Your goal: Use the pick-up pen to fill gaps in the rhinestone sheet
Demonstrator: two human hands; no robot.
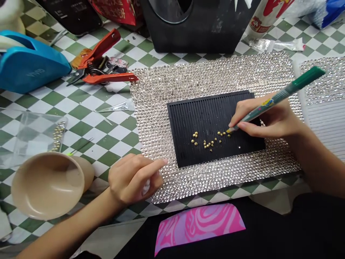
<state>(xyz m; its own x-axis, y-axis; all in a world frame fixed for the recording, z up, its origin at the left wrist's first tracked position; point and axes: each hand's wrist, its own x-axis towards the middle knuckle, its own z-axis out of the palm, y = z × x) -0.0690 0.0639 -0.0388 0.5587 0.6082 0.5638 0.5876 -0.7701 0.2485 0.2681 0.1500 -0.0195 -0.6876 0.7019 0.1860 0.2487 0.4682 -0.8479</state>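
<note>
My right hand (265, 115) pinches a green pen (272, 102), its green end pointing up to the right. The pen's yellowish tip touches or hovers just over the black ridged tray (199, 115); I cannot tell which. Several small gold rhinestones (208, 145) lie scattered on the tray's lower half, some close to the tip. At the tray's lower left, my left hand (134, 176) rests on the edge of a sparkling rhinestone mat (153, 118). Its index finger points towards the tray while the other fingers curl round something whitish, mostly hidden.
A beige cup (48, 187) lies left of my left hand, beside a clear box (40, 133) of gold pieces. Red-handled pliers (99, 68) and a blue tape dispenser (35, 64) sit at upper left. A black container (194, 28) stands behind the mat, a white bottle (265, 18) beside it.
</note>
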